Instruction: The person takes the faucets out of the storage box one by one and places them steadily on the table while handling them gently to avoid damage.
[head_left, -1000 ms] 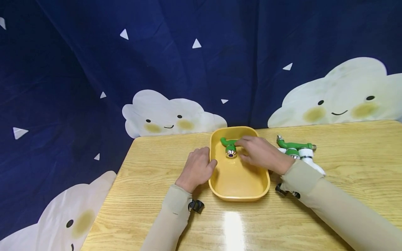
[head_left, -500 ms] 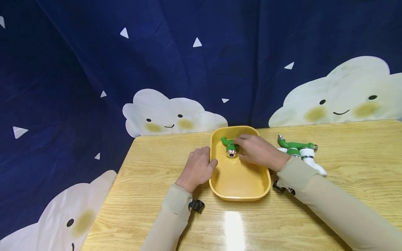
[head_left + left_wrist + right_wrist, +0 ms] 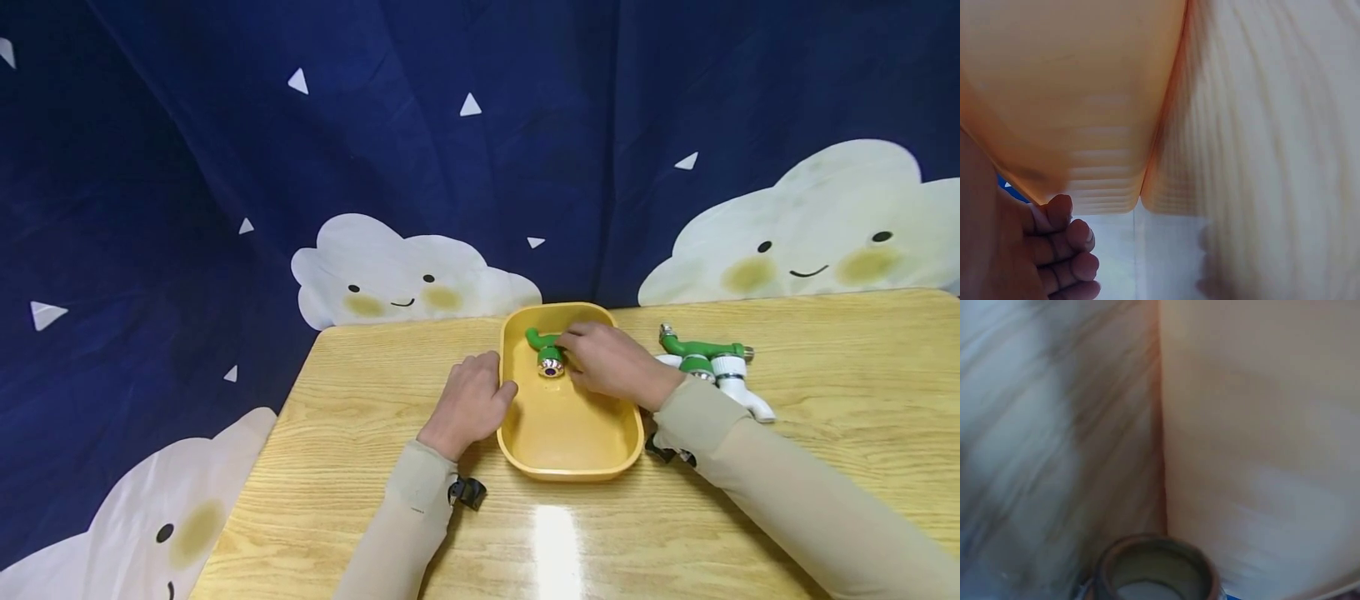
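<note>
A yellow plastic basin stands on the table in the head view. Inside its far half lies a green faucet with a shiny silver handle end. My right hand reaches over the basin's right rim and grips the faucet's right part, which the fingers cover. On the left rim rests my left hand, thumb hooked over the edge. The left wrist view has the left hand's curled fingers beside the basin's outer wall. The right wrist view shows no fingers, only the basin's outer wall.
Right of the basin, another green faucet lies beside a white plastic faucet. A round open pipe end shows low in the right wrist view. Behind the wooden table hangs a dark blue curtain with clouds.
My right wrist and forearm have shifted slightly to the left. The fingers stay at the green faucet, which has barely moved. The left hand keeps its place on the rim.
</note>
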The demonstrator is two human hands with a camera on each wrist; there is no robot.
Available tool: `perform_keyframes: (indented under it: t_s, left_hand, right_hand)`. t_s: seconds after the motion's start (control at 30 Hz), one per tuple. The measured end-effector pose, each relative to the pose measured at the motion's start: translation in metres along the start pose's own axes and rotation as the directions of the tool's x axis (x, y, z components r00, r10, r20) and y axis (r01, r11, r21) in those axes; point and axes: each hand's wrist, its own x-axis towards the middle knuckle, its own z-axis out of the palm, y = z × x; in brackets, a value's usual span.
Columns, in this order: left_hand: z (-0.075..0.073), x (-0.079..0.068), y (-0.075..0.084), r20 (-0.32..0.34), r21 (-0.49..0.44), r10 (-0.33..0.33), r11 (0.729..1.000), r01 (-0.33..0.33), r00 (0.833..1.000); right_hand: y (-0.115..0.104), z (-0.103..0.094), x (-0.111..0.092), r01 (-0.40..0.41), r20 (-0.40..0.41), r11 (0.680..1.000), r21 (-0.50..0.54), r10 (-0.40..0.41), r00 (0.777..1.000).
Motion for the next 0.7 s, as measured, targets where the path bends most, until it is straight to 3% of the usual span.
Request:
perform_keyframes:
  t_s: [0.17,0.47,0.7]
  left_hand:
    - [0.0014,0.0001,-0.0011,0.000,-0.007,0.003,1.000,-0.003,1.000]
    - [0.0013,-0.0003,-0.0009,-0.001,-0.021,-0.001,1.000,0.001,1.000]
    - [0.0016,-0.0001,-0.0011,-0.005,-0.019,0.006,1.000,-0.006,1.000]
  right_hand:
    - [0.0006,0.0011,0.0014,-0.021,0.013,1.000,-0.003,0.021,1.000]
    - [-0.0027,0.0060,0.0014,-0.039,-0.063,0.996,-0.075,0.034,0.997]
    - [-0.0028,0.0070,0.0001,-0.036,-0.060,0.994,-0.102,0.030,0.998]
